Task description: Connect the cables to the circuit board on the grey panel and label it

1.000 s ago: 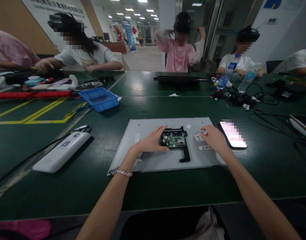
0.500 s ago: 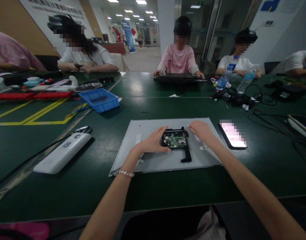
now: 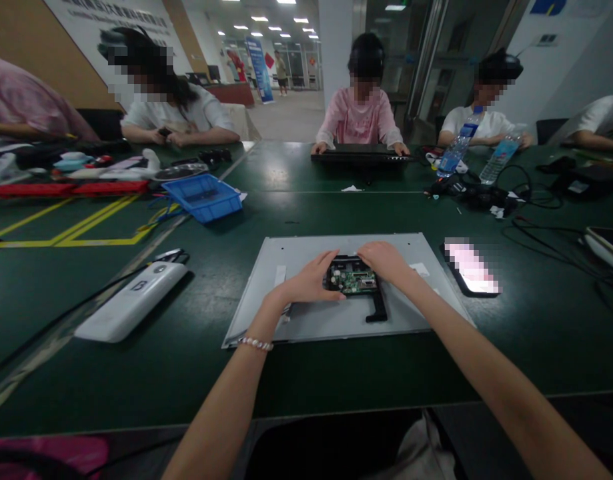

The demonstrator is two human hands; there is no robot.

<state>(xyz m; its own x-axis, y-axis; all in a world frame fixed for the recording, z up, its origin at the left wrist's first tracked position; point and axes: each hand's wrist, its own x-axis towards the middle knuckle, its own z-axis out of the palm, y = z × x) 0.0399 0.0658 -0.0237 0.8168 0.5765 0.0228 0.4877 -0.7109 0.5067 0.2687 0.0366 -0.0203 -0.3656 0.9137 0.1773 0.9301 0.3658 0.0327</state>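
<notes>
A flat grey metal panel [image 3: 306, 328], like the back of a display, lies on the green table. On its middle sits a green circuit board [image 3: 353, 283] in a black plastic frame [image 3: 377, 310]. My left hand [image 3: 311, 279] spans the board's left side, with the fingers at its far edge and the thumb at its near edge. At the frame's far right corner is my right hand [image 3: 381, 259], its fingers pinched together. Whatever lies between those fingertips is hidden.
A white power bank [image 3: 131, 303] with a cable lies left of the panel, a lit phone [image 3: 470, 267] right of it. Farther off are a blue tray [image 3: 206, 198], water bottles [image 3: 459, 143] and tangled black cables. Several people sit across the table, one holding a black panel [image 3: 359, 157].
My right hand has moved left across the panel to the far right corner of the black frame. My left hand stays around the board.
</notes>
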